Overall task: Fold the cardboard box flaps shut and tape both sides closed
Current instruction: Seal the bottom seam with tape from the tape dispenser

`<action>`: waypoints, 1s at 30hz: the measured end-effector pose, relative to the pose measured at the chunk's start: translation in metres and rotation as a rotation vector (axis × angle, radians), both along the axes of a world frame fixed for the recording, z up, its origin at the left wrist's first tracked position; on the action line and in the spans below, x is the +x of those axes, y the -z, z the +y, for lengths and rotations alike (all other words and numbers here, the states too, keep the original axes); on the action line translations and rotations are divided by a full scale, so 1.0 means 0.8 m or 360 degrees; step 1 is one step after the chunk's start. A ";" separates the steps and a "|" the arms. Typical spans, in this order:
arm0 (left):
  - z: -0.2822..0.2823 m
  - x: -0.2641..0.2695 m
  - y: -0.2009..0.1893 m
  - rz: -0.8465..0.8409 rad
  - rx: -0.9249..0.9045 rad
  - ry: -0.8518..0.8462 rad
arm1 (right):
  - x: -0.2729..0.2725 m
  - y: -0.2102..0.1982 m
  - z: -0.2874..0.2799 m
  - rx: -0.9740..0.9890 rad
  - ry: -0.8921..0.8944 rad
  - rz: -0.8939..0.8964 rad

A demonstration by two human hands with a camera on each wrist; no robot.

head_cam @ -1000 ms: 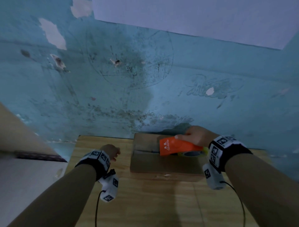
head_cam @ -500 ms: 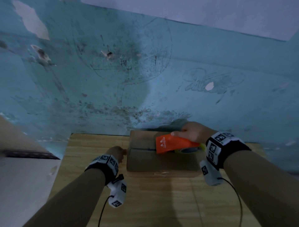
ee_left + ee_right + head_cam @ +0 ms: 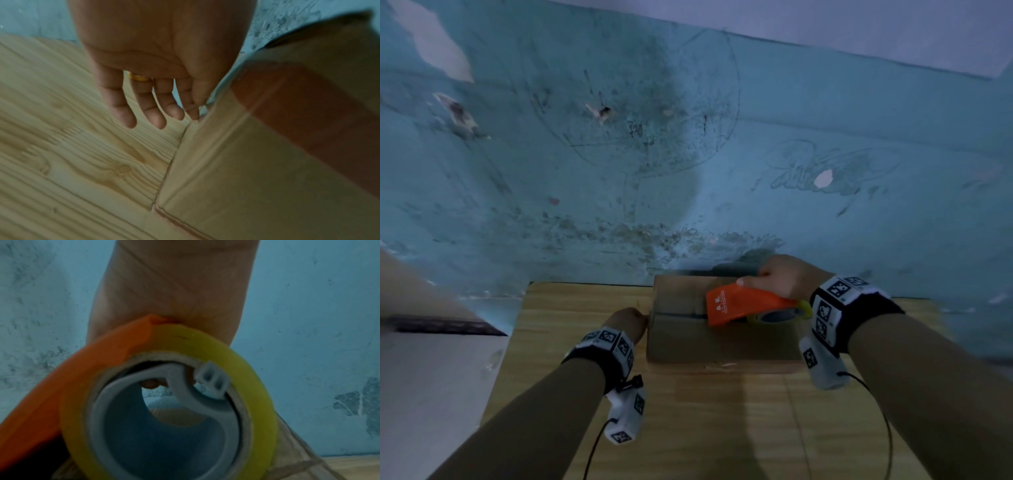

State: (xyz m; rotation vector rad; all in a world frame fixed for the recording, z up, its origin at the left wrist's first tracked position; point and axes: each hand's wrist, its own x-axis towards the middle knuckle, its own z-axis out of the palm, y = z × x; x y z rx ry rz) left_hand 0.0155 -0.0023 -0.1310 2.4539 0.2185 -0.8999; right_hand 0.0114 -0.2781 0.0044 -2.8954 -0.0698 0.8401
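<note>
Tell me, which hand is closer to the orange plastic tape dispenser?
Right. The right hand grips the orange plastic tape dispenser on top of the brown cardboard box; the left hand is apart from it, at the box's left side.

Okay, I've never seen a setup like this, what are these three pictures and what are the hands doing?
No machine here: a person wears cameras on the head and both wrists. The wide picture is the head view, looking down at a wooden table by a blue wall. A cardboard box lies on it, flaps folded shut. The right hand grips an orange tape dispenser on the box top; its wrist picture shows the yellow tape roll close up. The left hand, fingers straight, touches the box's left side, as its wrist picture shows.
</note>
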 end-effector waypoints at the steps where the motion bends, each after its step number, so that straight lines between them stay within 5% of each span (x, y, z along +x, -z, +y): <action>1: 0.000 0.001 0.000 -0.0002 -0.0005 -0.0012 | 0.000 0.001 0.000 -0.0004 -0.0004 -0.0002; 22: -0.003 0.009 -0.020 0.0013 0.0345 0.0314 | -0.002 0.009 -0.001 0.0013 -0.0054 -0.0024; 30: 0.036 -0.004 -0.026 0.0003 0.0229 -0.0059 | -0.004 0.006 0.000 -0.0025 -0.0082 0.0008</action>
